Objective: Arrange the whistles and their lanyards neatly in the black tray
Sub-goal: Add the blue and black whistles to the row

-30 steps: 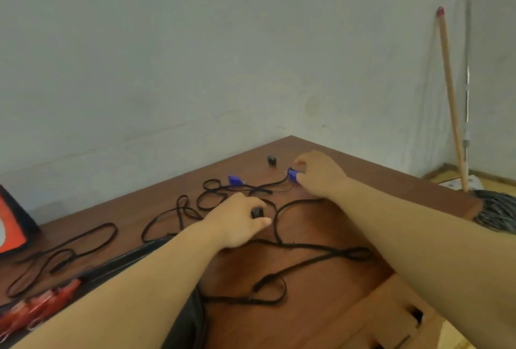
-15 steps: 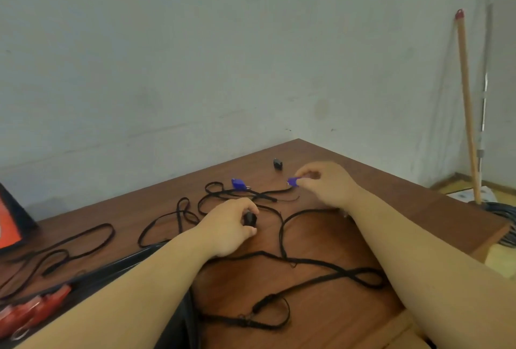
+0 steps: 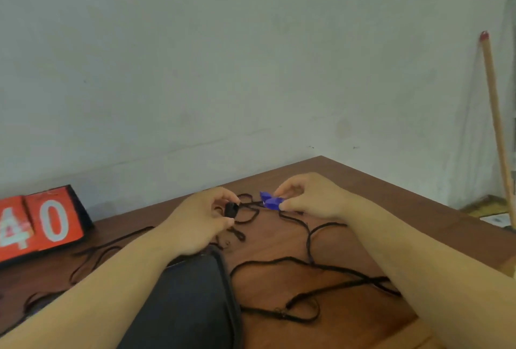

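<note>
My left hand (image 3: 201, 219) pinches a small black whistle (image 3: 231, 208) between thumb and fingers, lifted just above the table. My right hand (image 3: 310, 198) pinches a blue whistle (image 3: 271, 203); a second blue whistle (image 3: 264, 195) shows right behind it. Black lanyards (image 3: 308, 237) trail from both whistles in loose tangled loops over the brown table (image 3: 363, 198). The black tray (image 3: 192, 301) lies near the front, partly under my left forearm, and what I see of it holds nothing.
A red scoreboard (image 3: 42, 224) showing 4 and 0 stands at the left by the wall. More lanyard loops (image 3: 92, 253) lie on the table's left side. A wooden stick (image 3: 495, 119) leans on the wall at far right, past the table edge.
Both hands have lifted their whistles and drawn them closer together. The view has swung left, bringing the scoreboard and tray into sight.
</note>
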Available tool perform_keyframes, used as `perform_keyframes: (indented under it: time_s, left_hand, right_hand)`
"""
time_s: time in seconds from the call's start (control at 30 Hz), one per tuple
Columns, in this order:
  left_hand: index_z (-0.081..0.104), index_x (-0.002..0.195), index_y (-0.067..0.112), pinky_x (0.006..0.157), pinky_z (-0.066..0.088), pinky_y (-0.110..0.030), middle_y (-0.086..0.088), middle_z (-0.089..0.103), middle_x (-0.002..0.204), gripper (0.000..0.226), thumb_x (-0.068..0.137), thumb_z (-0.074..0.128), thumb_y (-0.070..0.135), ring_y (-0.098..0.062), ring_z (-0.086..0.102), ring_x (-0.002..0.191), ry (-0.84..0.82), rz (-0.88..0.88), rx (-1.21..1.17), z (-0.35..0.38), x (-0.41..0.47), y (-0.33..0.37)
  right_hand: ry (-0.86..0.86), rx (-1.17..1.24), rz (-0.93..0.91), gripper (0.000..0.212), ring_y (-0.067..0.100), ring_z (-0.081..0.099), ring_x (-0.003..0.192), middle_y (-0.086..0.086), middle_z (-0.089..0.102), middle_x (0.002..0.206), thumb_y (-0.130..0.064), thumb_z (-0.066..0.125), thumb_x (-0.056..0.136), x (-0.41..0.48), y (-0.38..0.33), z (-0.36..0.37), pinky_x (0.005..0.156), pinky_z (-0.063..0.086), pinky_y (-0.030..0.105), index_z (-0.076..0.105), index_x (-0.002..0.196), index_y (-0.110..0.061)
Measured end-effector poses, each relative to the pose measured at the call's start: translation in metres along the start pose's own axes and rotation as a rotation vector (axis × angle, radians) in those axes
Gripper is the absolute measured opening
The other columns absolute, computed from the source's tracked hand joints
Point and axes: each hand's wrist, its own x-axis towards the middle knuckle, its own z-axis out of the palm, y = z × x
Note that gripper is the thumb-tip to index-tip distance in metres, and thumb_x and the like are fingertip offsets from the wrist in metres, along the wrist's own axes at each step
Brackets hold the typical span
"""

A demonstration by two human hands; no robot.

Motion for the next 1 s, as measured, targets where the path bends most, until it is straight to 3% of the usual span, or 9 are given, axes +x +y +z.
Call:
perform_keyframes:
  time_s: [0.1, 0.2, 0.33, 0.4, 0.53, 0.7, 0.77, 0.9, 1.0]
  left_hand:
    - [0.067, 0.110, 0.041, 0.093, 0.047, -0.017, 0.021, 0.069, 0.113, 0.033, 0.089, 0.075, 0.017, 0.006, 0.064, 0.100, -0.025, -0.040, 0.013, -0.034, -0.042, -0.023]
    - [0.069, 0.110, 0.044, 0.095, 0.050, -0.025, 0.022, 0.073, 0.109, 0.033, 0.090, 0.074, 0.018, 0.003, 0.069, 0.098, -0.047, -0.102, 0.021, -0.064, -0.086, -0.049]
    - [0.068, 0.111, 0.042, 0.078, 0.048, -0.024, 0.024, 0.072, 0.079, 0.032, 0.092, 0.071, 0.015, 0.006, 0.068, 0.072, -0.055, -0.183, 0.022, -0.088, -0.131, -0.085]
    - [0.068, 0.111, 0.041, 0.080, 0.052, -0.023, 0.014, 0.075, 0.090, 0.031, 0.091, 0.072, 0.018, 0.002, 0.071, 0.079, -0.046, -0.220, -0.001, -0.092, -0.144, -0.104]
    - [0.070, 0.109, 0.041, 0.079, 0.046, -0.012, 0.022, 0.069, 0.111, 0.033, 0.089, 0.073, 0.014, 0.008, 0.066, 0.097, 0.015, -0.243, -0.107, -0.095, -0.151, -0.136]
    - [0.066, 0.114, 0.045, 0.087, 0.049, -0.020, 0.023, 0.066, 0.119, 0.038, 0.090, 0.073, 0.015, 0.002, 0.063, 0.108, 0.050, -0.239, -0.216, -0.094, -0.140, -0.163]
    - [0.062, 0.117, 0.046, 0.094, 0.049, -0.022, 0.026, 0.065, 0.120, 0.040, 0.090, 0.075, 0.019, 0.002, 0.062, 0.111, 0.068, -0.241, -0.235, -0.089, -0.136, -0.173]
    - [0.060, 0.114, 0.043, 0.089, 0.045, -0.012, 0.029, 0.064, 0.114, 0.035, 0.091, 0.076, 0.021, 0.005, 0.063, 0.106, 0.103, -0.217, -0.212, -0.080, -0.135, -0.183]
    - [0.063, 0.108, 0.045, 0.090, 0.048, -0.015, 0.026, 0.070, 0.111, 0.031, 0.091, 0.075, 0.023, 0.007, 0.066, 0.103, 0.111, -0.183, -0.165, -0.078, -0.137, -0.185]
  right_hand:
    - [-0.110, -0.102, -0.099, 0.024, -0.001, 0.067, 0.099, -0.014, 0.074, 0.107, -0.028, 0.078, 0.085, -0.006, -0.041, 0.035, 0.088, 0.051, 0.021, 0.077, 0.109, -0.028]
    - [-0.254, -0.196, -0.179, 0.021, 0.000, 0.066, 0.096, -0.015, 0.073, 0.104, -0.030, 0.075, 0.087, -0.010, -0.082, 0.068, 0.084, 0.050, 0.020, 0.077, 0.108, -0.030]
    - [-0.447, -0.269, -0.225, 0.023, 0.005, 0.066, 0.102, -0.014, 0.072, 0.109, -0.032, 0.074, 0.088, -0.013, -0.125, 0.115, 0.097, 0.051, 0.032, 0.074, 0.111, -0.030]
    - [-0.516, -0.297, -0.240, 0.024, 0.005, 0.066, 0.102, -0.013, 0.072, 0.109, -0.032, 0.075, 0.088, -0.010, -0.138, 0.142, 0.099, 0.051, 0.035, 0.073, 0.111, -0.030]
    - [-0.638, -0.352, -0.217, 0.025, 0.003, 0.064, 0.102, -0.014, 0.070, 0.111, -0.030, 0.075, 0.089, -0.002, -0.153, 0.182, 0.098, 0.049, 0.032, 0.070, 0.113, -0.030]
    - [-0.736, -0.433, -0.153, 0.029, 0.001, 0.064, 0.105, -0.013, 0.070, 0.114, -0.030, 0.077, 0.088, 0.019, -0.161, 0.195, 0.103, 0.048, 0.035, 0.069, 0.116, -0.029]
    - [-0.703, -0.438, -0.164, 0.031, -0.002, 0.065, 0.103, -0.015, 0.071, 0.113, -0.035, 0.078, 0.086, 0.028, -0.163, 0.193, 0.100, 0.049, 0.031, 0.069, 0.115, -0.033]
    - [-0.320, -0.263, -0.274, 0.031, -0.013, 0.063, 0.092, -0.025, 0.067, 0.102, -0.037, 0.080, 0.085, 0.033, -0.162, 0.200, 0.080, 0.045, 0.015, 0.065, 0.111, -0.042]
    - [-0.263, -0.145, -0.328, 0.033, -0.011, 0.064, 0.096, -0.024, 0.069, 0.103, -0.032, 0.080, 0.086, 0.028, -0.158, 0.217, 0.085, 0.050, 0.016, 0.064, 0.113, -0.043]
